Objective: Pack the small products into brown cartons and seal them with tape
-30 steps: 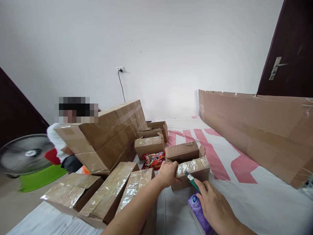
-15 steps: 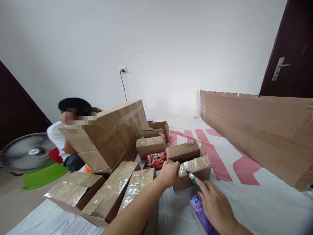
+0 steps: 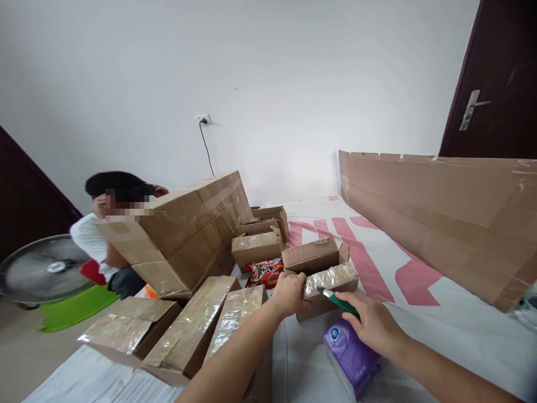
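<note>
White cloth with faded red printed shapes (image 3: 302, 364) spreads before us, reaching back to a plain pale wall (image 3: 293, 84) with a white socket (image 3: 198, 118). On this cloth, directly ahead, sits a brown, clear-taped cardboard box (image 3: 335, 274). Our left hand (image 3: 289, 293) curls its fingers over the box's left end; our right hand (image 3: 375, 319) is wrapped around a green-handled cutter (image 3: 344, 303), its tip at the shiny tape. Just below lies a purple plastic-wrapped pack (image 3: 356, 358). Leftward we see three taped brown boxes (image 3: 188, 324) and, beyond them, a person in white (image 3: 86, 230) beside a round grey fan (image 3: 25, 274). Rightward, a long cardboard panel (image 3: 419, 207) stands before a dark door (image 3: 509, 61).
</note>
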`<state>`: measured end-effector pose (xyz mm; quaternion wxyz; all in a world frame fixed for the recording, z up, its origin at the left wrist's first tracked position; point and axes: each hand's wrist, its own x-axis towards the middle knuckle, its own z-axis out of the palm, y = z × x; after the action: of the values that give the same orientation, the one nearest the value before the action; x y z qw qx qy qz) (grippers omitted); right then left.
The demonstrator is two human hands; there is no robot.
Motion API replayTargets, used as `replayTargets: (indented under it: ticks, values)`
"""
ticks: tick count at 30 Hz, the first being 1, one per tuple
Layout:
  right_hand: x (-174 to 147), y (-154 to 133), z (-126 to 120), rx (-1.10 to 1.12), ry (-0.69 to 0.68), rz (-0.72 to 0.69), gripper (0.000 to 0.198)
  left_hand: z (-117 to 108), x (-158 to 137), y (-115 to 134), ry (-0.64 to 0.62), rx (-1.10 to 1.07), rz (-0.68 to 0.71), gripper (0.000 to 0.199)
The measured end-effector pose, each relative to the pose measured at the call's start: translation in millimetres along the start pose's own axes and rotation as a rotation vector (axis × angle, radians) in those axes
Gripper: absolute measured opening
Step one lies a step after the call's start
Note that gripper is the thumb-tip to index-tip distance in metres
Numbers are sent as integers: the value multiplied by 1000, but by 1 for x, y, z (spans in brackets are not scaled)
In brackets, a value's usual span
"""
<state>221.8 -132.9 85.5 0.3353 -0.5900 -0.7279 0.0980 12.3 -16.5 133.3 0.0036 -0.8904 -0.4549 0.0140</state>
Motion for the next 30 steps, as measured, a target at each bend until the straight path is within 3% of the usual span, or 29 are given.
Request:
replayTargets:
  ticks: [7,10,13,15,17,21,24,27,30]
  values:
    - [-1,-1,14,741,-50,416,40,0,-1,1,3,8,-1,57]
    - [-7,-9,19,958,-85,563,47,-1,-1,2,-2,14,-1,57]
    - [-11,-13,19,1075,-119,614,46,-2,-1,3,-13,26,8,57]
    - [-13,-11,15,1013,-135,560,44,-3,-2,3,-27,34,23,56]
    - [-15,-5,9,841,-87,408,40,-6,-2,3,-49,40,41,59]
    - [-9,12,0,467,141,203,43,-15,0,3,-66,42,64,65]
    - [4,24,-1,290,296,104,41,-25,3,5,-27,62,80,56]
    - [16,31,5,274,268,40,46,-31,7,10,1,120,84,45]
    - [18,34,13,302,217,66,47,-33,6,15,15,193,117,41]
